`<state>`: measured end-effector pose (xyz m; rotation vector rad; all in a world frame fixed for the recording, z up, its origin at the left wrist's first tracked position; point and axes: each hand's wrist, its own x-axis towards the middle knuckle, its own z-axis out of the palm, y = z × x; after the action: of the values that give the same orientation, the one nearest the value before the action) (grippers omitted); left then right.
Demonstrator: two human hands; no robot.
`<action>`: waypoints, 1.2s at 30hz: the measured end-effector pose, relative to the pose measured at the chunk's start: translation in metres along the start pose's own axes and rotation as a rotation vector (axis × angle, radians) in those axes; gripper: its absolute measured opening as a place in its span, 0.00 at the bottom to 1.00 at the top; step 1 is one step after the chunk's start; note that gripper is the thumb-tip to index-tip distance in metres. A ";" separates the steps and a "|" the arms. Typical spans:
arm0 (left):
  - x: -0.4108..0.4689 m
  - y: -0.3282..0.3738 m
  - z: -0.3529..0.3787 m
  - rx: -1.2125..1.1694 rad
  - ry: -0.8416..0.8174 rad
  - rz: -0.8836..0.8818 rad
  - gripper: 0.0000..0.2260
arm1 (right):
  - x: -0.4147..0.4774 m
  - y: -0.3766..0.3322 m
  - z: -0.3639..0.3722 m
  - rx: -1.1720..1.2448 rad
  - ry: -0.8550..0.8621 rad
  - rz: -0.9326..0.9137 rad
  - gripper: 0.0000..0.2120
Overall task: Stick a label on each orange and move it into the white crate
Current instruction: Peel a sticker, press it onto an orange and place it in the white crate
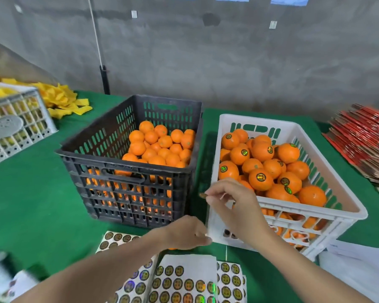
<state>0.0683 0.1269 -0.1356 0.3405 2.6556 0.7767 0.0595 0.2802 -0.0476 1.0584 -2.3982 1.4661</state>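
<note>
Right hand pinches a label beside white crate; left hand curls over mostly hidden orange.

- bare left hand on a bare left forearm, uncovered to the picture's edge
- bare right hand on a bare right forearm, likewise uncovered

Fruit packing workroom. Bare concrete wall, green-covered table. Orange-filled crates, label sheets, flattened cartons.
</note>
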 end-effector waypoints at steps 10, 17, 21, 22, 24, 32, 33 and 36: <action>-0.053 -0.028 -0.159 -0.174 0.874 0.151 0.07 | 0.093 -0.003 0.037 0.040 0.076 0.002 0.11; 0.022 -0.128 -0.262 0.006 0.758 -0.325 0.11 | 0.133 0.010 0.077 -0.153 -0.040 0.043 0.23; 0.076 -0.162 -0.279 0.410 0.342 -0.376 0.07 | 0.135 0.019 0.078 -0.226 -0.138 0.077 0.27; 0.088 -0.171 -0.276 0.554 0.217 -0.385 0.08 | 0.135 0.019 0.078 -0.234 -0.167 0.087 0.28; 0.113 -0.193 -0.267 0.730 -0.007 -0.418 0.14 | 0.136 0.018 0.078 -0.246 -0.209 0.113 0.30; 0.149 -0.245 -0.241 0.832 -0.078 -0.481 0.36 | 0.139 0.018 0.077 -0.274 -0.189 0.109 0.30; 0.148 -0.242 -0.241 0.786 -0.071 -0.485 0.38 | 0.138 0.018 0.077 -0.280 -0.180 0.104 0.30; 0.143 -0.225 -0.251 0.508 -0.040 -0.453 0.37 | 0.137 0.019 0.077 -0.279 -0.174 0.110 0.29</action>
<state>-0.1900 -0.1304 -0.1008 -0.1271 2.7046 -0.0462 -0.0365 0.1540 -0.0394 1.0390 -2.7205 1.0613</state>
